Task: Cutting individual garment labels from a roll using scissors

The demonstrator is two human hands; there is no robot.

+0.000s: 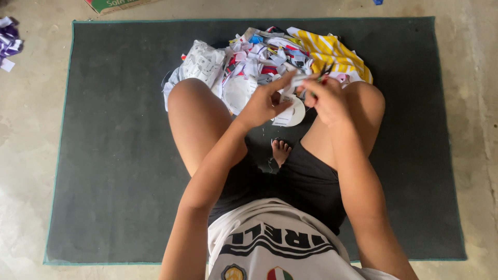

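Observation:
My left hand (264,101) pinches a small white fabric piece (289,111) with a rounded edge, held above my crossed legs. My right hand (326,98) is closed around small scissors (324,72) whose dark blades point up at the top edge of that piece. Both hands meet in front of a heap of fabric scraps (259,59), mostly white with red, blue and dark bits. A yellow-and-white striped cloth (332,52) lies at the heap's right side.
I sit cross-legged on a dark grey mat (114,155) with a teal edge, laid on a concrete floor (31,155). A cardboard box corner (111,5) is at the top edge. Purple and white scraps (8,44) lie at the far left.

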